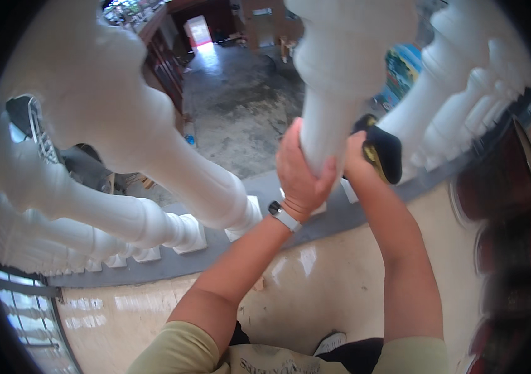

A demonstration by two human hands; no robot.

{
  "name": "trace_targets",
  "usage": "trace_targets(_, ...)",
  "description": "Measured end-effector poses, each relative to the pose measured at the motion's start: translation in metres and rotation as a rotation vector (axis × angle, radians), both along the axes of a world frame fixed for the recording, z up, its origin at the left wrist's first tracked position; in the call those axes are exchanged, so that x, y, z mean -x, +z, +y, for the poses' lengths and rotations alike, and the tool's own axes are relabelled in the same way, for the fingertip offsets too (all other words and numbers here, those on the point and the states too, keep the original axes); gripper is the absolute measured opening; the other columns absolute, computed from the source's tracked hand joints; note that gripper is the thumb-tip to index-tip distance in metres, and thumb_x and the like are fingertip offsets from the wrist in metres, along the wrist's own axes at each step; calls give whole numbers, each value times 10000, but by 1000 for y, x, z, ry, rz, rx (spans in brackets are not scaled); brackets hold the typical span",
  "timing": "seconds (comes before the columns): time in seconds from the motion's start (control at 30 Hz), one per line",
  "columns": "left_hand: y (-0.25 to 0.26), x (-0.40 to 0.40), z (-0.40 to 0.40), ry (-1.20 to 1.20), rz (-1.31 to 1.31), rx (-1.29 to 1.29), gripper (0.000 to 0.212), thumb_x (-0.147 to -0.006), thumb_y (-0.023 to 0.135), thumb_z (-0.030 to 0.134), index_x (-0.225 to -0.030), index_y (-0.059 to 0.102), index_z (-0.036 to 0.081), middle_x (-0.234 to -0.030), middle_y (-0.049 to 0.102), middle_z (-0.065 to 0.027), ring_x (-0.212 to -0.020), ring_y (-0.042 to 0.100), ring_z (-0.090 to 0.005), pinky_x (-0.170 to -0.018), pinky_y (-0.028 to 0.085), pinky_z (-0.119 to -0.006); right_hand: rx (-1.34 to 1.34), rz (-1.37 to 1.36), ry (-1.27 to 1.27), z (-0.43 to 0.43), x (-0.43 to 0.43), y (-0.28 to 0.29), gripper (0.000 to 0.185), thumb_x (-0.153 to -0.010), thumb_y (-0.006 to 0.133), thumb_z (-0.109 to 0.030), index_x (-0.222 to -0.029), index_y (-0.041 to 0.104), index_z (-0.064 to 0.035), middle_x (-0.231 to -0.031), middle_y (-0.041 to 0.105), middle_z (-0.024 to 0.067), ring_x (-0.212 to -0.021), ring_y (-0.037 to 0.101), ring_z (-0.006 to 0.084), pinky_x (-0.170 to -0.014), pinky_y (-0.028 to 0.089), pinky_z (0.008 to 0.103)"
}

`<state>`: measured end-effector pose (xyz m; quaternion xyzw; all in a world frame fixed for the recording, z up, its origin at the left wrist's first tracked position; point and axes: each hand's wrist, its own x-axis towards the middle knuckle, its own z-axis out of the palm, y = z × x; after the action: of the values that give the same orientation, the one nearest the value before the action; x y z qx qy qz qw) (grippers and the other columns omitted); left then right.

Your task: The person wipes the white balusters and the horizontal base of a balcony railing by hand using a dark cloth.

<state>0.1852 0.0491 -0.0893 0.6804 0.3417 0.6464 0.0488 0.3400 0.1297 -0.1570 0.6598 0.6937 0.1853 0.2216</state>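
My left hand [300, 173], with a pale-strapped smartwatch on its wrist, wraps around the lower shaft of a white turned baluster [328, 112], its thumb on the near side. Just right of that shaft, my right hand [355, 147] grips a black-and-yellow tool [384, 152], whose exact kind I cannot tell. The baluster partly hides the fingers of my right hand. More white balusters [195, 187] stand in a row on both sides, their square feet on a grey base rail [139, 273].
Beyond the balusters lies a concrete floor [242, 103] on a lower level. Glossy beige flooring [312, 276] spreads below my arms, with a shoe [331, 343] on it. Dark red rounded items [511, 252] line the right side. A metal-barred frame [27, 308] stands at lower left.
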Motion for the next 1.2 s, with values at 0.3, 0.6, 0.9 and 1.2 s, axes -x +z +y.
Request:
trace_targets(0.3,0,0,-2,-25,-79,32,670,-807,589,341,-1294,356,-56,-1180,499,-238,-1034,517,-376,-903,391,-427,-374,467,597,-129,-58,1,160,-691,562,-108,-847,582,-80,-844,589,103,-887,575,269,-878,434,364)
trace_targets(0.6,1,1,-4,-17,-99,75,651,-809,588,323,-1297,358,-41,-1172,509,-221,-1025,531,-351,-875,419,-406,-958,1217,77,-175,-134,47,315,-730,606,-33,-1041,612,-83,-945,637,92,-862,599,225,-895,435,348)
trace_targets(0.9,2,3,-1,-37,-130,89,608,-812,577,271,-1289,363,-38,-1176,498,-210,-1029,524,-335,-894,405,-397,-488,2928,74,-100,-123,107,320,-847,551,-212,-1099,567,-16,-1091,597,77,-1053,537,181,-974,393,345)
trace_targets(1.2,1,-4,-4,-42,-124,67,641,-826,562,327,-1284,353,-70,-1190,481,-228,-1048,507,-347,-912,387,-408,-276,2839,-26,-43,-156,69,341,-864,551,-266,-1131,560,-54,-1130,600,90,-1016,577,211,-884,480,368)
